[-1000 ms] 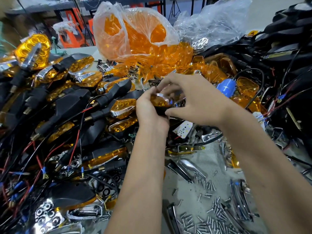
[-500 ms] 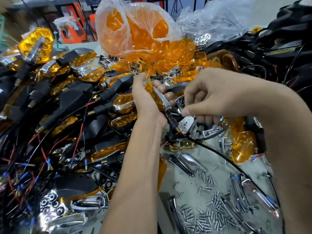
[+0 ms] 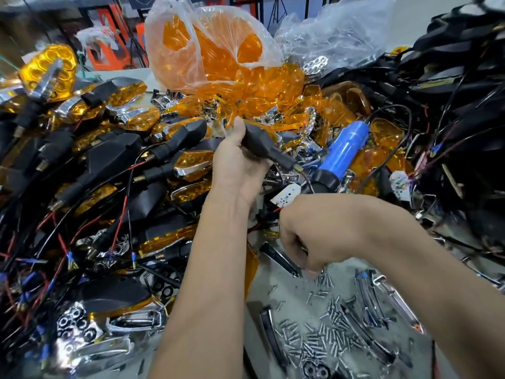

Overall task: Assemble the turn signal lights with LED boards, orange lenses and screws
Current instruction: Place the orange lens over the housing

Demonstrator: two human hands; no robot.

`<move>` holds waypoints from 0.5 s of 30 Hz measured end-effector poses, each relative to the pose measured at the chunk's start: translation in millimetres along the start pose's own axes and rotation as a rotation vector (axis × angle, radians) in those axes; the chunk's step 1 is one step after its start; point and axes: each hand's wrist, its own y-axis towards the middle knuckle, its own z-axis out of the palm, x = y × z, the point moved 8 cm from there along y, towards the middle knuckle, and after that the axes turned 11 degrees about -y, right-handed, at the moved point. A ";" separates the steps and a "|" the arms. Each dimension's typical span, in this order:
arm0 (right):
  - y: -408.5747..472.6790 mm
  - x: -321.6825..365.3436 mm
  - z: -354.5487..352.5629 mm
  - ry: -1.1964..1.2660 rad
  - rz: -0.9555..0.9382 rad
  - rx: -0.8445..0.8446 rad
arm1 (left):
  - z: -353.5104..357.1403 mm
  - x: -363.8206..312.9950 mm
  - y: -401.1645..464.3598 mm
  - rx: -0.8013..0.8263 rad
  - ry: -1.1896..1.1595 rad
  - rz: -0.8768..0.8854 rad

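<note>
My left hand [image 3: 240, 162] grips a black turn signal housing [image 3: 262, 143] with its back side up and its stalk pointing right, held above the pile. My right hand [image 3: 314, 236] hangs lower, fingers curled downward just above the heap of small silver screws [image 3: 322, 332]; whether it pinches a screw is hidden. A white LED board [image 3: 287, 194] lies between the two hands. Loose orange lenses [image 3: 262, 88] spill from a clear plastic bag [image 3: 207, 47] at the back.
Finished signals with orange lenses and red-black wires pile up on the left [image 3: 103, 160]. A blue electric screwdriver [image 3: 344, 151] lies right of my left hand. Black housings and wires heap at the right [image 3: 451, 91]. Chrome trim strips [image 3: 377, 294] lie among the screws.
My left hand turned the signal over, black back now up, and lifted it. My right hand left the signal and dropped toward the screw heap.
</note>
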 end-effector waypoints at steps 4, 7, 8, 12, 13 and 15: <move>-1.7 0.7 1.1 0.015 -0.030 -0.014 | -5.0 -2.9 1.4 -0.009 -0.009 0.031; 1.5 3.4 3.2 0.044 -0.070 -0.036 | -4.4 -1.5 -0.7 -0.012 -0.042 0.015; 1.8 5.3 2.5 0.062 -0.094 -0.042 | -3.4 -0.9 -1.5 -0.007 -0.052 0.009; -8.0 -6.1 -15.2 0.279 -0.159 -0.068 | -4.1 1.5 4.4 0.029 0.176 0.014; -11.6 -14.9 -21.8 0.380 -0.157 -0.084 | -4.7 3.5 5.1 0.032 0.226 0.005; -18.5 -30.9 -35.6 0.561 -0.172 -0.145 | -5.5 8.2 3.8 0.027 0.235 -0.029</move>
